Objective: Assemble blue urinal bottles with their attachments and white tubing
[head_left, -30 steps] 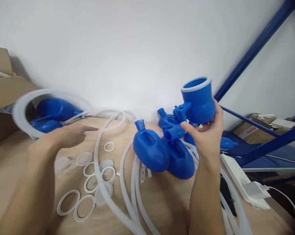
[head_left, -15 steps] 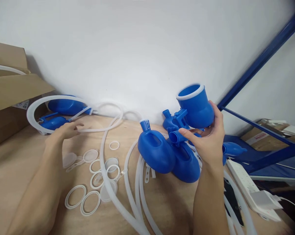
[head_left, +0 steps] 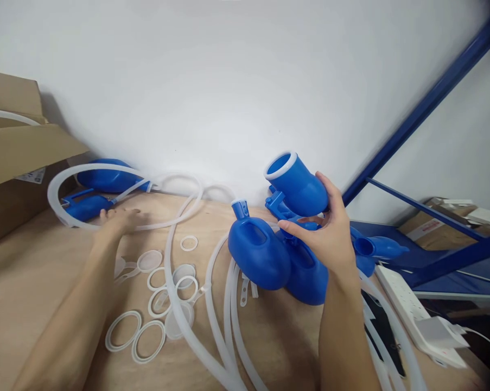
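Observation:
My right hand (head_left: 326, 231) is wrapped round a blue plastic urinal cup (head_left: 305, 193), wide-mouthed with a white rim ring and a hinged clip-like part on its left side. The cup is tilted, its mouth facing up and left. Below it lie two blue urinal bottles (head_left: 259, 252) with handle openings; my hand partly hides the rear one. My left hand (head_left: 120, 221) is low over the table with fingers loosely stretched, beside a clear hose (head_left: 159, 224). Whether it touches the hose I cannot tell. Left of it lies a smaller blue piece (head_left: 87, 207) joined to tubing.
White rings (head_left: 149, 341) and clear caps (head_left: 149, 261) lie scattered on the wooden table (head_left: 139, 377). Hoses (head_left: 228, 320) curve across the middle. A cardboard box (head_left: 20, 157) stands at left, a power strip (head_left: 407, 304) and blue metal rack (head_left: 427, 103) at right.
My right hand has moved left with the cup, tipping its mouth further left. A blue spout at right is now more exposed. My left hand has shifted slightly right and down.

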A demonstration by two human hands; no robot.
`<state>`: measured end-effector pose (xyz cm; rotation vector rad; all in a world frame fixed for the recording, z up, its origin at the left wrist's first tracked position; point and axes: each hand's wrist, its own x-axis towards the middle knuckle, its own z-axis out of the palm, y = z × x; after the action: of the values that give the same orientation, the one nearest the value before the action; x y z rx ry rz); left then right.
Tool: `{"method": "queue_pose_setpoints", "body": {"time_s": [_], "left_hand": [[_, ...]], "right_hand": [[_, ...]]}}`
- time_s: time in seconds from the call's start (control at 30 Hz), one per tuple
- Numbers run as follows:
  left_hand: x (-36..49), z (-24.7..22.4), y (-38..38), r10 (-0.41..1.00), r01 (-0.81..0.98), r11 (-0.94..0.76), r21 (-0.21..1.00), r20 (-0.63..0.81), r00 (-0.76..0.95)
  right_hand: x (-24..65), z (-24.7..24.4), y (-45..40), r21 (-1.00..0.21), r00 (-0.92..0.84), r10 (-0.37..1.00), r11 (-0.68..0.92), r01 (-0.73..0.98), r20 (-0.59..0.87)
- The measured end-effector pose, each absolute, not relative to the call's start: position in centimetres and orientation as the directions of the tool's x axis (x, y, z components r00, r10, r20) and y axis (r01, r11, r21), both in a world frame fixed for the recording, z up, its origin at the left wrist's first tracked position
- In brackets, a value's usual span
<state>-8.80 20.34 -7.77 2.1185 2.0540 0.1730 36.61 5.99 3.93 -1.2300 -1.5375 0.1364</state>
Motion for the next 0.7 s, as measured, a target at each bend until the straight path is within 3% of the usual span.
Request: {"method": "queue_pose_setpoints", "body": {"time_s": [0.27, 0.43, 0.6, 0.7], "left_hand": [[-1.2, -5.4, 19.7, 0.964, 0.996, -0.089, 0.016, -0.250, 0.090], [3.5, -3.8, 18.1, 0.945, 0.979, -0.191, -0.071, -0.284, 0.164], [8.6, -2.6, 13.4, 0.889, 0.907, -0.416, -0.071, -0.243, 0.388], [10.5, -1.6, 10.2, 0.728, 0.758, -0.650, 0.056, -0.242, 0.642]], "right_hand": [[36.9, 4.0, 6.0, -0.634, 0.144, 0.739, 0.441, 0.635, 0.659], [37.1, 3.8, 6.0, -0.608, 0.113, 0.727, 0.467, 0.643, 0.678], [37.3, 3.8, 5.9, -0.581, 0.087, 0.708, 0.495, 0.646, 0.701], [37.2, 3.9, 5.9, -0.590, 0.095, 0.712, 0.491, 0.641, 0.695]]}}
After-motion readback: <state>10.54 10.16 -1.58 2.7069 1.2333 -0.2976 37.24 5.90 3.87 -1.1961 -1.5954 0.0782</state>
